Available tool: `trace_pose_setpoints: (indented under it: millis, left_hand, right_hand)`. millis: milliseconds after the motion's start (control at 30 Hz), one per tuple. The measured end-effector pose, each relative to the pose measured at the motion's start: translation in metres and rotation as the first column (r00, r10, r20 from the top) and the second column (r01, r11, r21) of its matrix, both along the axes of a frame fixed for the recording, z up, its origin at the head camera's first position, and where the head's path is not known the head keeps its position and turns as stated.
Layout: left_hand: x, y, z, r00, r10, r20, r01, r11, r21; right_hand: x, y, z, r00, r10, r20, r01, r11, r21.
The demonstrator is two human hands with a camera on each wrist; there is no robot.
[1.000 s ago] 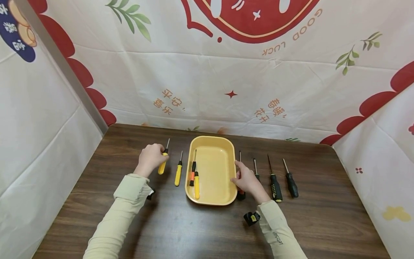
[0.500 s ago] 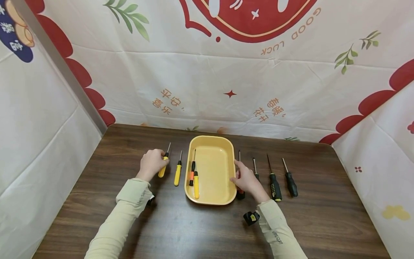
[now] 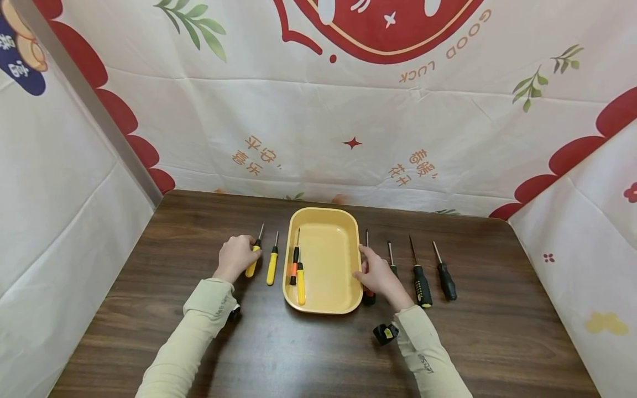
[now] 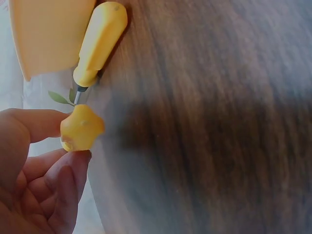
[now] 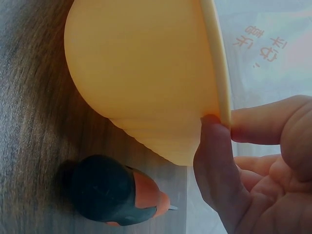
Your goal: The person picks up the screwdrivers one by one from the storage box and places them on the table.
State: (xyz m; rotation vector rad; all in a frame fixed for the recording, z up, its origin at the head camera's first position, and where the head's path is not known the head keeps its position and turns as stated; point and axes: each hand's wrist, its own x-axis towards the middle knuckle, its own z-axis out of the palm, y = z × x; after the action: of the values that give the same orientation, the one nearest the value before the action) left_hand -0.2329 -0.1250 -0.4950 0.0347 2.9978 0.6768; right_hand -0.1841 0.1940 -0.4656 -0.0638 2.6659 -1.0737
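Note:
My left hand (image 3: 236, 257) pinches a yellow-handled screwdriver (image 3: 251, 269) between thumb and fingers, its shaft pointing to the table's far side. In the left wrist view, the handle end of this screwdriver (image 4: 82, 127) faces the camera. Just right of it lies a second yellow screwdriver (image 3: 272, 268). My right hand (image 3: 379, 273) grips the right rim of a yellow tray (image 3: 330, 260), thumb and finger on either side of the wall. Inside the tray, along its left side, are an orange-and-black screwdriver (image 3: 294, 275) and another yellow screwdriver (image 3: 301, 287).
Beneath my right hand, beside the tray, lies a black-and-red screwdriver (image 3: 369, 299), partly hidden. Further right are a partly covered screwdriver (image 3: 390, 253), a black-and-yellow one (image 3: 422, 287) and a black one (image 3: 446, 282). Printed cloth (image 3: 318, 121) hangs behind the wooden table (image 3: 308, 354).
My left hand has come nearer to me and slightly right, bringing the pinched screwdriver closer to the one beside it. The right hand keeps its grip on the tray rim.

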Motion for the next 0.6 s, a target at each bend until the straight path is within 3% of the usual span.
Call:
trace_pose_setpoints:
  millis: [600]
  left_hand:
    - [0.0018,0.0032,-0.0100,1.000,0.022,0.014,-0.023,1.000,0.008]
  right_hand:
    - [0.0004,0.0010,-0.0007,1.000,0.013,-0.022,-0.014,1.000,-0.011]
